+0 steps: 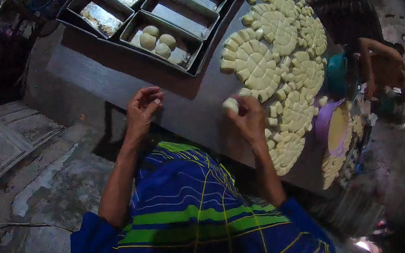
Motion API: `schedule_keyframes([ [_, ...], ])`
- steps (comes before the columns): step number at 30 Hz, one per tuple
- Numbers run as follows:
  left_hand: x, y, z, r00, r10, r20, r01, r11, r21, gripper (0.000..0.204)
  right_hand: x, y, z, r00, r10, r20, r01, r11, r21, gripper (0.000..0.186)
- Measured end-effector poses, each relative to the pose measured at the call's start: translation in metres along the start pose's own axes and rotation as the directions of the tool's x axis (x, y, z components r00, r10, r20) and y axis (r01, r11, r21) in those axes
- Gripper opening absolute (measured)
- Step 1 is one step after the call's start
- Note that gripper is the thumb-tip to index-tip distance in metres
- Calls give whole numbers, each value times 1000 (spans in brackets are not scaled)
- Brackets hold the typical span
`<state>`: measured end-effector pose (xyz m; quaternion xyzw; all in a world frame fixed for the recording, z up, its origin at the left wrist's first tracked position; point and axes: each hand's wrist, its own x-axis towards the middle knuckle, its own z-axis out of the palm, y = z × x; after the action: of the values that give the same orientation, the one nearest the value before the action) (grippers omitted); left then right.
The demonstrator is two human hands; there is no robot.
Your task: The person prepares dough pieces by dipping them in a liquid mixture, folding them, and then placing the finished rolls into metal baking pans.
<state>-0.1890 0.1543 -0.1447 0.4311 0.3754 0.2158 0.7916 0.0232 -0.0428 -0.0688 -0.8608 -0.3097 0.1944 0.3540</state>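
Observation:
My right hand (250, 121) pinches a small pale piece of dough (230, 104) between thumb and fingers, just above the table (196, 119). Beside it spread many flat dough rounds (256, 67), cut into wedges, with small cut pieces around and between them. My left hand (144, 109) hovers over the table's near edge, loosely curled, with thumb and fingers apart and nothing visible in it. Beyond my hands, a metal loaf tin (190, 58) contains several round dough balls (162, 50), grouped toward its left part.
More rectangular tins (100, 12) stand in a dark tray at the table's far side; those in view hold no dough balls. A purple basin (324, 126) and a teal container (337, 73) stand at the right. Past them, another person (386, 61) bends forward.

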Motion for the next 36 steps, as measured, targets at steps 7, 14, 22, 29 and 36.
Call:
schedule_keyframes([
  [7, 8, -2, -9, 997, 71, 0, -71, 997, -29, 30, 119, -82, 71, 874, -480, 79, 486, 857, -170, 35],
  [14, 5, 2, -14, 991, 64, -114, -79, 988, -131, 28, 145, -74, 120, 901, -379, 212, 434, 790, -433, 26],
  [22, 13, 1, -11, 995, 23, -100, -28, 999, -42, 27, 147, -101, 120, 939, -147, 312, 319, 715, -622, 23],
  [29, 12, 4, -2, 995, -32, -93, 33, 999, 2, 24, 93, -37, 40, 946, -318, 66, 316, 854, -414, 22],
  [36, 4, 6, 45, 996, -42, 78, 22, 970, 242, 22, 44, 92, -48, 692, -581, 428, 709, 438, -552, 34],
])
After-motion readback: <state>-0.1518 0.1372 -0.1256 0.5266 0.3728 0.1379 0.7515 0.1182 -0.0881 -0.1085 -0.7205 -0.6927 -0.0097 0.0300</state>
